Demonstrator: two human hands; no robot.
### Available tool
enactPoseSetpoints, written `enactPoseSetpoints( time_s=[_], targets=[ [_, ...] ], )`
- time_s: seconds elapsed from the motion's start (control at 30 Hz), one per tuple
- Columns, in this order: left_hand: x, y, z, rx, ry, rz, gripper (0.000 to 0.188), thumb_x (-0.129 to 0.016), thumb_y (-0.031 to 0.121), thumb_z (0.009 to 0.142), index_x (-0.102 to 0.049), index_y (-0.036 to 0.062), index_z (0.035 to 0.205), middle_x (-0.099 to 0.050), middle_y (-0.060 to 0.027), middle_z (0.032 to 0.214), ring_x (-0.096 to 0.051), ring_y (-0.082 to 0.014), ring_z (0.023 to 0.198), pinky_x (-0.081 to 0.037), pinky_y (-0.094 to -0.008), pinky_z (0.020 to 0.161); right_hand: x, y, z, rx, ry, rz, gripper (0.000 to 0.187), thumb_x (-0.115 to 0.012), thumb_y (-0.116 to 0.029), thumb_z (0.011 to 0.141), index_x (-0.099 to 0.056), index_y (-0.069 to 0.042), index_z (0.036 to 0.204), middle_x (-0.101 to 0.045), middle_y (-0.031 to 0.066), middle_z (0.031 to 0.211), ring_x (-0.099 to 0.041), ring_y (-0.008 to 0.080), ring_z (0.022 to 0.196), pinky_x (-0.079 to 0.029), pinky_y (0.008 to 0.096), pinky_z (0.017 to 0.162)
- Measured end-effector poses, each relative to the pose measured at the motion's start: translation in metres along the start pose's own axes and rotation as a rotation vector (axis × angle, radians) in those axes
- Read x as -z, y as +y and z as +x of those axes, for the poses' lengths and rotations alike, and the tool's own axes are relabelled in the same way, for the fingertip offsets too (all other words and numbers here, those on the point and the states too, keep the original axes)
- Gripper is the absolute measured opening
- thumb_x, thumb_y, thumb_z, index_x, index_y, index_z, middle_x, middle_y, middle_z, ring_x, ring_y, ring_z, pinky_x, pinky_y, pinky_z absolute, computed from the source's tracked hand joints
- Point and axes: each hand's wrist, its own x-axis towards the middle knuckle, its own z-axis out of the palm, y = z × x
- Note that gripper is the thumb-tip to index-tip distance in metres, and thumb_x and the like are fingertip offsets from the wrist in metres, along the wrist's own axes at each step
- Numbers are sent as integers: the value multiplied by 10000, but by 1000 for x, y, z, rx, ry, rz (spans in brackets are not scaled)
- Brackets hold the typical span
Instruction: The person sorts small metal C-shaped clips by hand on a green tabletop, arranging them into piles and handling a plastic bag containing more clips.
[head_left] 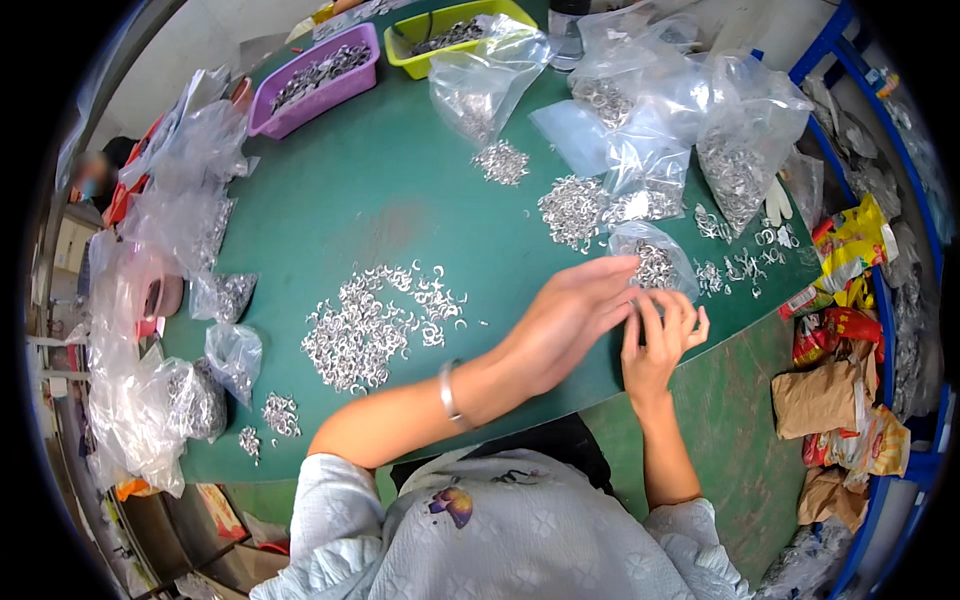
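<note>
My left hand (568,325) reaches across to the right, its fingers stretched out and lying close together, with slight motion blur. Their tips meet the area by my right hand (660,342), whose fingers are bent toward the thumb. Whatever lies between those fingers, if anything, is too small or hidden to make out. Just beyond both hands is a small clear plastic bag (682,262) holding small silvery metal pieces (653,266). A heap of curved metal pieces (572,212) lies on the green table (450,225) behind my left hand.
A large spread of curved pieces (355,335) covers the left-middle table. Clear bags of parts (738,165) crowd the far right; more bags (200,400) line the left edge. A purple basket (315,80) and a green basket (458,38) stand at the back. Blue shelving (880,310) rises right.
</note>
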Motion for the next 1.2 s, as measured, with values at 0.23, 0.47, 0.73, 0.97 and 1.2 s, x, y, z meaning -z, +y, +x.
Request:
enactPoseSetpoints(
  time_s=[0.23, 0.47, 0.73, 0.97, 1.2],
  targets=[
    [94, -20, -118, -338, 360, 429, 276, -523, 10, 968, -598, -18, 1232, -599, -124, 1281, -588, -198, 1168, -468, -331, 978, 8, -42, 6, 145, 44, 256, 313, -665, -7, 814, -669, -13, 1127, -618, 124, 1146, -537, 352, 1122, -392, 445, 959],
    [137, -54, -193, -480, 913, 1478, 310, -713, -30, 793, -658, 17, 1094, -594, -129, 1099, -576, -278, 1003, -469, -364, 870, -25, -101, 29, 367, -747, 734, 308, -689, -3, 814, -646, 1, 1119, -621, 116, 1109, -574, 313, 1058, -439, 399, 891],
    [145, -74, -205, -482, 945, 1498, 473, -797, 88, 736, -621, 20, 1170, -555, -119, 1082, -537, -304, 980, -423, -399, 874, -42, -139, 11, 438, -796, 570, 464, -677, -87, 853, -555, -13, 1295, -509, 122, 1384, -459, 337, 1297, -363, 467, 1045],
    [158, -80, -200, -561, 768, 1500, 317, -734, 12, 779, -650, 10, 1084, -565, -102, 1025, -555, -271, 879, -443, -389, 795, -40, -151, -2, 549, -947, 296, 634, -687, -211, 862, -443, -21, 1415, -331, 135, 1546, -246, 357, 1455, -174, 585, 1163],
    [157, -88, -213, -633, 734, 1434, 265, -724, -36, 770, -660, 0, 1025, -577, -110, 985, -573, -286, 860, -477, -379, 743, -19, -116, 0, 583, -965, 526, 532, -723, -170, 808, -575, -14, 1296, -501, 137, 1430, -375, 348, 1402, -252, 546, 1137]
  ],
)
